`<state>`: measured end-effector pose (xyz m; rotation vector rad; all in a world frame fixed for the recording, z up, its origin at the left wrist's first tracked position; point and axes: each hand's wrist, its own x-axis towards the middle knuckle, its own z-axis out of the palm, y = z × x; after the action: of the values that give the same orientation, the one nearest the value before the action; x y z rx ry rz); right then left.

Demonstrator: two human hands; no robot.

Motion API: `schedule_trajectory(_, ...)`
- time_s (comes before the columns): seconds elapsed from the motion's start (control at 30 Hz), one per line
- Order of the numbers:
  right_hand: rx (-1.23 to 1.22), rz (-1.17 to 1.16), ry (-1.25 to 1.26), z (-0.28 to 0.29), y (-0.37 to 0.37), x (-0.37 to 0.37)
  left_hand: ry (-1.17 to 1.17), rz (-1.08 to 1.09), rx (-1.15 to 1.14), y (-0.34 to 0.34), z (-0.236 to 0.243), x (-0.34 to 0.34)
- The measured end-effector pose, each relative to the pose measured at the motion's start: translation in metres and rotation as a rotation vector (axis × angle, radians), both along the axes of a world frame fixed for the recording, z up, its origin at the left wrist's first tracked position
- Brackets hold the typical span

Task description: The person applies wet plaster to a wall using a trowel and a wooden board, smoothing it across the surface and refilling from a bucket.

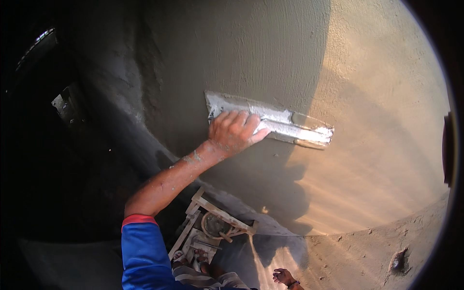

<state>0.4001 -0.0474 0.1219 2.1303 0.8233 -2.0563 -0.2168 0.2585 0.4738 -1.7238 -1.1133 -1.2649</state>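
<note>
1. While the left hand has its fingers curled round the grip of a long metal trowel, the blade lies against the plastered wall, reaching from shade into the sunlit part.
2. Right hand is way down near the bottom edge, fingers kinda loosely parted, dark band on the wrist.
3. Lower down, a round container with grey stuff sits beside a wooden frame, close to the person's feet.
</note>
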Motion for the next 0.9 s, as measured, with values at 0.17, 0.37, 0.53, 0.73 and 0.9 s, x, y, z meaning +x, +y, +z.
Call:
schedule_trajectory(0.17, 0.007, -0.376, 0.138, -0.04, -0.006, 0.036, -0.079, -0.032, -0.134, -0.014, -0.174, 0.064)
schedule_trajectory(0.37, -0.06, -0.021, 0.13, -0.002, 0.024, -0.027, -0.387, -0.106, -0.532, -0.091, -0.338, 0.072)
schedule_trajectory(0.53, 0.043, 0.341, -0.164, 0.046, 0.025, -0.066, -1.951, -0.017, -0.497, -0.147, -0.429, 0.061)
schedule_trajectory(0.73, 0.053, 0.033, 0.168, 0.031, 0.032, -0.052, -3.037, -0.268, -0.153, -0.078, -0.463, -0.003)
schedule_trajectory(0.9, 0.112, 0.348, -0.224, 0.039, 0.031, -0.072, -2.919, -0.307, -0.194, -0.008, -0.441, -0.051)
